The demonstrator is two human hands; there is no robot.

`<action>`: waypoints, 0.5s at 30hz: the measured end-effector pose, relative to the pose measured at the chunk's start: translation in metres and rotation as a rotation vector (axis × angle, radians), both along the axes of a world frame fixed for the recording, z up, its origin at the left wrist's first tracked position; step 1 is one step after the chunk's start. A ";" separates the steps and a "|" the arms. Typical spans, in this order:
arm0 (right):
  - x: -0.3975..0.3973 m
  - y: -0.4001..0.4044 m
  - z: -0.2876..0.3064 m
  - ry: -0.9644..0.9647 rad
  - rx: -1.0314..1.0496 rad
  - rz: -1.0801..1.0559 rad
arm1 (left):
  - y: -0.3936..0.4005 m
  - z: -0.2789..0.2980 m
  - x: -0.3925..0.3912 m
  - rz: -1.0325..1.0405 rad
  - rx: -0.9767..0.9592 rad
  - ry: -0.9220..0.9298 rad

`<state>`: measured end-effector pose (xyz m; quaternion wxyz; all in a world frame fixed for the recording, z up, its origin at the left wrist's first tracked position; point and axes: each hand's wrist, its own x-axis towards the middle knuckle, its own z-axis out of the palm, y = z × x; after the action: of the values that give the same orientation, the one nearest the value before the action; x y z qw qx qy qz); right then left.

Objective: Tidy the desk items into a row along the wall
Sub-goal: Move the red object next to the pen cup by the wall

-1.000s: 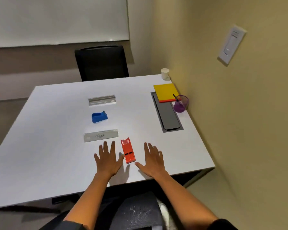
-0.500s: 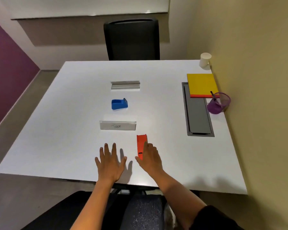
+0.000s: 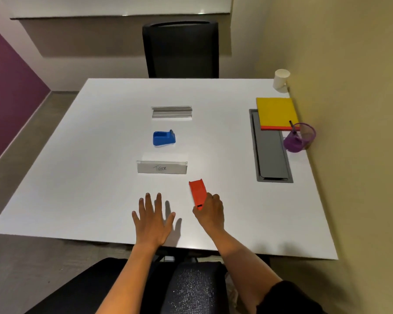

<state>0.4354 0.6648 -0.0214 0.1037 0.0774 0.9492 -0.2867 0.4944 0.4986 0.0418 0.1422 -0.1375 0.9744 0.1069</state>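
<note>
White table [image 3: 225, 143] pushed against a yellowish wall; right hand [image 3: 210, 211] is curled round the near end of the orange stapler [image 3: 197, 192] near the front edge, left hand [image 3: 151, 219] spread flat beside it.

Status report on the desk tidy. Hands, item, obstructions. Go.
Right hand closed on red stapler. Left hand flat, open, empty. Stapler on table, mid-desk, not at wall. Path to wall clear past the grey cable hatch.

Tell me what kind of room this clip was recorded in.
Probably a small office meeting room: a white table with a built-in cable hatch, a black office chair opposite, and a desk name card reading TIGER.
</note>
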 end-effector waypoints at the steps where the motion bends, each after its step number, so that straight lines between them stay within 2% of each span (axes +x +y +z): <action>1: 0.003 0.008 0.003 0.014 0.006 -0.012 | 0.005 0.003 -0.003 -0.015 0.007 0.001; 15: -0.005 0.166 0.058 0.163 -0.014 -0.310 | 0.146 0.032 -0.065 -0.283 0.116 0.087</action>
<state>0.4299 0.8313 0.0365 -0.0185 0.1988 0.9292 -0.3111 0.4296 0.6442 0.0734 0.1212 0.0143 0.9814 0.1480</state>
